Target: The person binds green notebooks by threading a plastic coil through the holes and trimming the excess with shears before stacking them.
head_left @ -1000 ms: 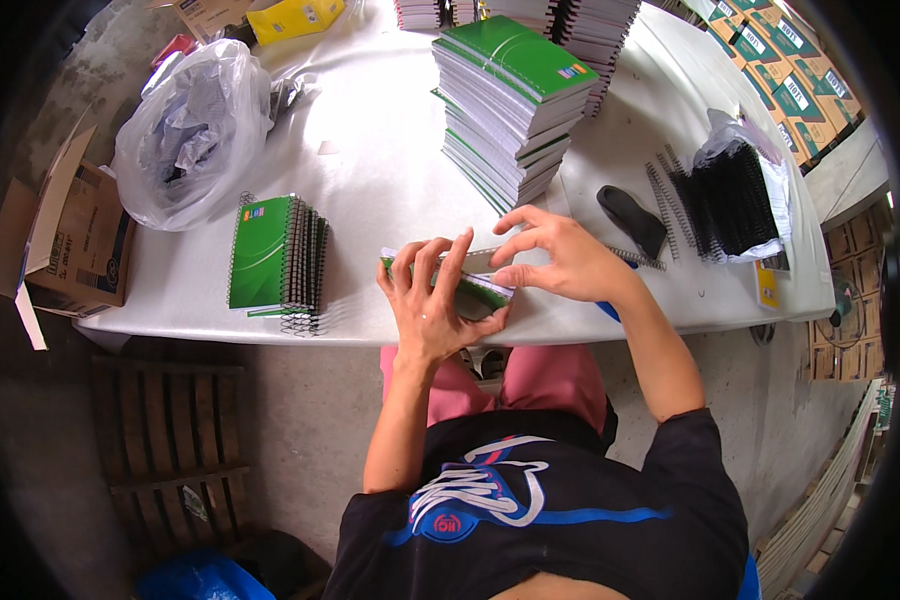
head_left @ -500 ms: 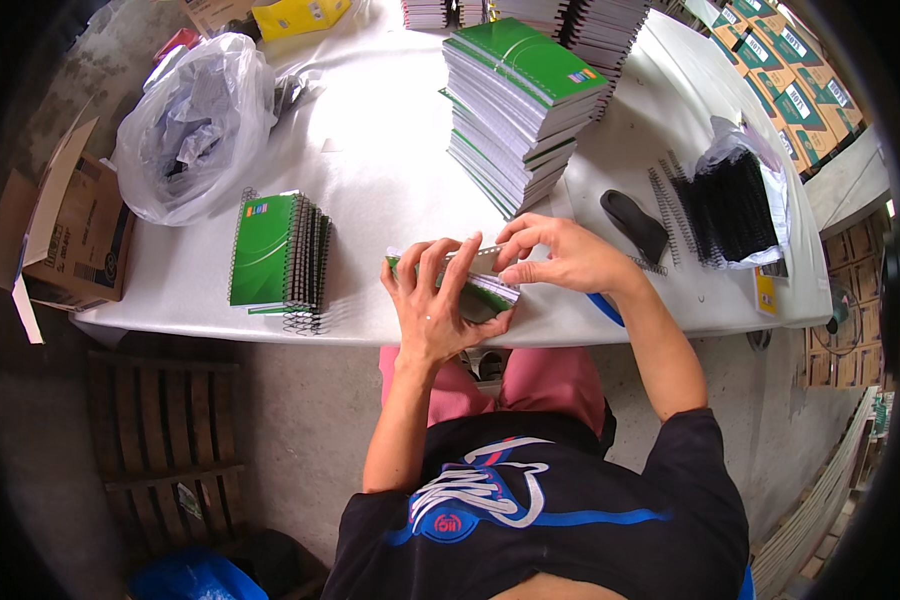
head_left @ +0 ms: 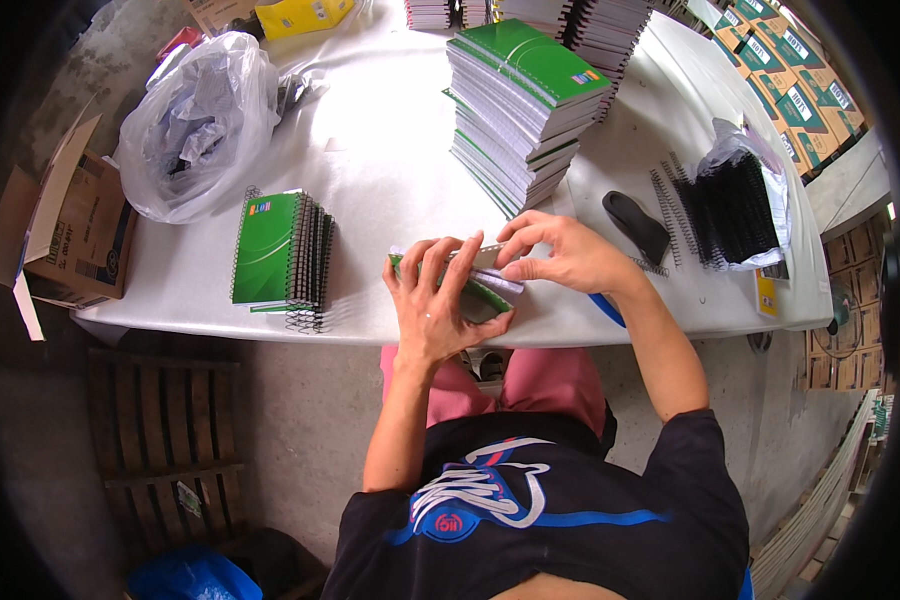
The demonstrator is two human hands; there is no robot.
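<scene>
One green notebook point(head_left: 460, 285) gripped in my left hand point(head_left: 435, 300); my right hand point(head_left: 560, 255) pinches its edge. Bound: small stack point(head_left: 280, 255). Unbound: tall pile point(head_left: 520, 110).

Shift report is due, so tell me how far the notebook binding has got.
Done: a short stack of spiral-bound green notebooks lies at the table's left. In hand: the left hand and right hand hold one green notebook at the table edge. Left: a tall pile of unbound green notebooks behind it, more stacks further back, and a bag of black spiral coils on the right.
</scene>
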